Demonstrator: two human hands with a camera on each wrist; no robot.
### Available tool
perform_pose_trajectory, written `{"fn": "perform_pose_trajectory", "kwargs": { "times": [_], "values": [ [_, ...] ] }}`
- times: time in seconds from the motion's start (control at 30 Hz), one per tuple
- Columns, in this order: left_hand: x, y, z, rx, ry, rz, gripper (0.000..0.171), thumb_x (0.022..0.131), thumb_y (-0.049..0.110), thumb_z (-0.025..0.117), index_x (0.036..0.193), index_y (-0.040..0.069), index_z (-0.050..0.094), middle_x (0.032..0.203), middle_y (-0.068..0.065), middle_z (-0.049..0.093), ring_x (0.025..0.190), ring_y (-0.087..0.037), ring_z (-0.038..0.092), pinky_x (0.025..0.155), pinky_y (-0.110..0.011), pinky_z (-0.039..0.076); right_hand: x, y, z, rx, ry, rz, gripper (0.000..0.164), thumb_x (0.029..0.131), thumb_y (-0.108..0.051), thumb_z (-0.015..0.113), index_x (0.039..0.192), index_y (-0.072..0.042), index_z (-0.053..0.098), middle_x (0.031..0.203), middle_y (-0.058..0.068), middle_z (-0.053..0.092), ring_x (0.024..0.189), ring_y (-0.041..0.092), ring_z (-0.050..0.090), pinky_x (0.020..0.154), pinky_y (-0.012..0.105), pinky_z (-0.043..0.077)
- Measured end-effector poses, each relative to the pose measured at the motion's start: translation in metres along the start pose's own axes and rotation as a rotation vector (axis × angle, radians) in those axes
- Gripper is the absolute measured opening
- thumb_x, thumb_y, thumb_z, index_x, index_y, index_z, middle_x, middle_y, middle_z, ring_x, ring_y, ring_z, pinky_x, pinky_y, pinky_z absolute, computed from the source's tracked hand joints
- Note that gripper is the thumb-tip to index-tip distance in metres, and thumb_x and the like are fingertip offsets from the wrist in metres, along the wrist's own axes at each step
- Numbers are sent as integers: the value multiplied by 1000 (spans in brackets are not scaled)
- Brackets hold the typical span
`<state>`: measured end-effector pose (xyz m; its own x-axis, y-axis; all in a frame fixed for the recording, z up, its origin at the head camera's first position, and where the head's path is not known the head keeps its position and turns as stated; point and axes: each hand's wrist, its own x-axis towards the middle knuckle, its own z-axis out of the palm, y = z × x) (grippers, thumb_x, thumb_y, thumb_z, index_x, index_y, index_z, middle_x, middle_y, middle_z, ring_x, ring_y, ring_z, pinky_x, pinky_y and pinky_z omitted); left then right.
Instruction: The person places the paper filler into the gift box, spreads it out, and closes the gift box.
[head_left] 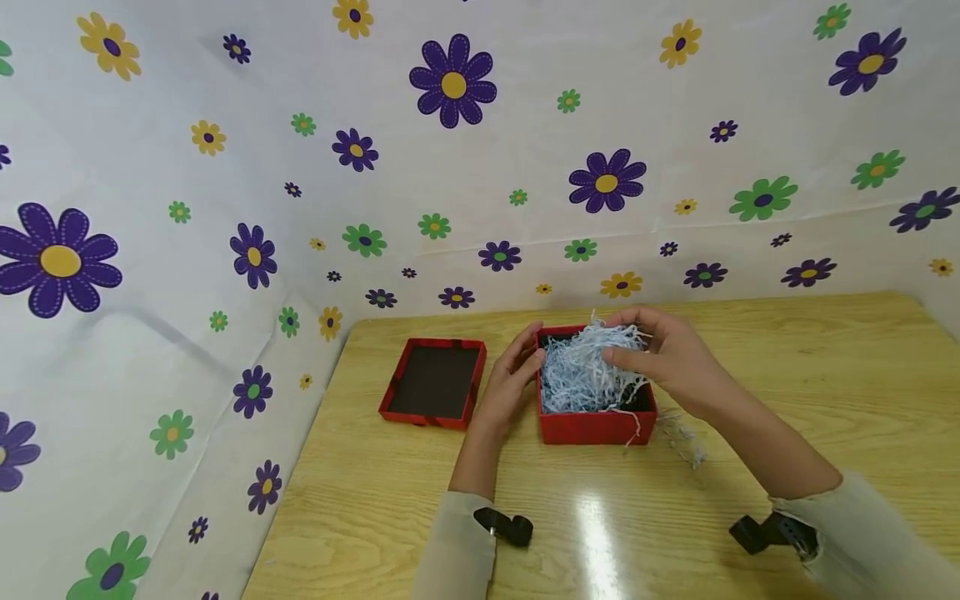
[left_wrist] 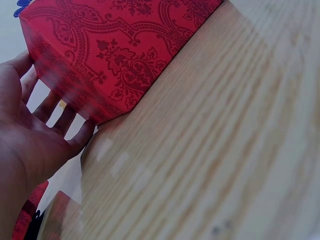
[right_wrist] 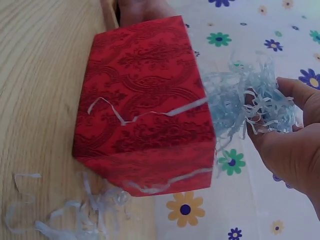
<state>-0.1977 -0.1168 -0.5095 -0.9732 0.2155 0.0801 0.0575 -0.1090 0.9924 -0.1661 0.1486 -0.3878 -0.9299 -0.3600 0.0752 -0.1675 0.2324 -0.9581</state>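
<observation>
A red patterned box (head_left: 596,429) stands on the table, filled with pale blue shredded paper (head_left: 576,377). My left hand (head_left: 512,375) rests against the box's left wall, thumb by the top rim; the left wrist view shows its fingers (left_wrist: 62,120) stretched along that side. Above the box's right half, my right hand (head_left: 667,358) holds a loose clump of the shredded paper (right_wrist: 270,105) between thumb and fingers. The clump overlaps the paper inside. Two strands hang over the box's red wall (right_wrist: 145,85) in the right wrist view.
Left of the box lies its red lid (head_left: 435,382), dark inside facing up. A few stray paper strands (head_left: 686,442) lie on the wooden table (head_left: 360,500) at the box's right. A flower-printed sheet (head_left: 525,108) backs the table.
</observation>
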Motion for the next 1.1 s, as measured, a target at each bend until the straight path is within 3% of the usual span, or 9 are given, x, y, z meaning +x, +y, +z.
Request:
{"fn": "perform_pose_trajectory", "kwargs": {
  "times": [0.1,0.17,0.23,0.33,0.5,0.67,0.77,0.97,1.1],
  "values": [
    [0,0,0,1,-3,-4,51,110,21,58,160,27,49,163,-3,42,149,-26,41,119,-51,41,4,7,5,-25,-17,5,40,99,-18,77,133,-4,63,144,13,58,122,28,55,94,38,57],
    [0,1,0,-2,-8,-6,50,110,21,58,160,28,49,163,-3,43,149,-26,41,119,-50,41,3,12,5,-57,-40,14,40,98,-17,78,133,-4,63,146,14,58,136,33,50,110,50,49],
    [0,1,1,-7,-12,-8,50,110,20,58,159,29,50,163,-4,43,148,-25,42,119,-49,41,2,17,3,-94,-75,7,41,97,-16,79,133,-5,63,146,15,58,144,38,46,118,63,37],
    [0,1,1,-8,-10,-4,50,110,21,58,159,29,50,163,-4,43,148,-26,42,119,-49,42,-3,17,-3,-142,-144,-16,47,96,-18,81,137,-7,61,146,15,58,139,43,50,114,69,39],
    [0,1,0,-3,-6,9,50,110,24,60,159,29,50,163,-3,42,148,-27,41,119,-50,41,-8,-1,-26,-177,-256,-52,59,97,-20,79,149,-8,52,153,18,53,134,48,55,103,61,53],
    [-1,-1,-1,-2,-6,9,50,110,24,59,159,29,50,164,-3,42,149,-26,41,119,-49,41,-8,-19,-52,-221,-216,-24,42,106,-21,67,146,-10,56,148,14,57,133,43,59,101,49,57],
    [-1,-1,-2,1,-6,5,50,110,24,59,159,30,50,164,-3,42,149,-25,41,119,-49,42,-5,-19,-59,-129,-206,-21,34,110,-20,60,140,-4,59,138,18,63,124,35,67,98,39,59],
    [-2,0,-3,4,-2,9,50,110,25,59,159,30,50,163,-3,42,148,-26,42,118,-50,43,11,2,-43,250,-416,58,36,113,-15,52,137,12,54,125,23,68,115,30,71,99,43,59],
    [-2,-2,-2,-4,-4,4,50,109,26,61,158,31,51,163,-2,42,149,-26,41,118,-50,42,19,14,-21,313,-485,155,42,114,-19,50,137,16,51,121,18,69,112,29,71,99,42,59]
  ]
}}
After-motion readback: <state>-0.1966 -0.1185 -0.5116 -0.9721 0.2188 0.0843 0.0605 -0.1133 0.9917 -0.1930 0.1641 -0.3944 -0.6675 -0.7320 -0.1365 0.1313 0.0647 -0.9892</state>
